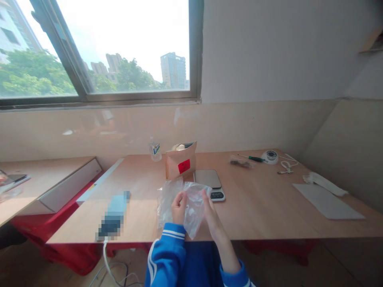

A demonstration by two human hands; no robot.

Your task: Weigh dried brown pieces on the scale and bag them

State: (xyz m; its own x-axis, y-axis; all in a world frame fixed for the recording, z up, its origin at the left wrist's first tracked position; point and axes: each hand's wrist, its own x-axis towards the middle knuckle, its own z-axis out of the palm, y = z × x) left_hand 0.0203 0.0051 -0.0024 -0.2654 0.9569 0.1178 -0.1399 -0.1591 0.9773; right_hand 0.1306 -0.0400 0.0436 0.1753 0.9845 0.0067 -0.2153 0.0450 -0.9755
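Near the front edge of the table, a clear plastic bag [194, 215] hangs between my hands. My left hand [179, 208] is closed, pinching the bag's upper left side between thumb and fingers. My right hand [212, 215] grips its upper right edge, with the fingers partly hidden behind the plastic. More clear plastic [166, 201] lies to the left of my left hand; whether it is a separate bag I cannot tell. Just beyond the hands are a kitchen scale [208, 178] and an open brown paper pouch [181, 162] with a red label, its contents unclear.
A plastic bottle [155, 150] stands at the back. A blurred-out phone-like object [113, 217] with a white cable lies left. Toward the back right are a small packet [241, 162], a screwdriver [256, 159] and a dome camera [270, 157]. A white sheet [327, 202] lies right.
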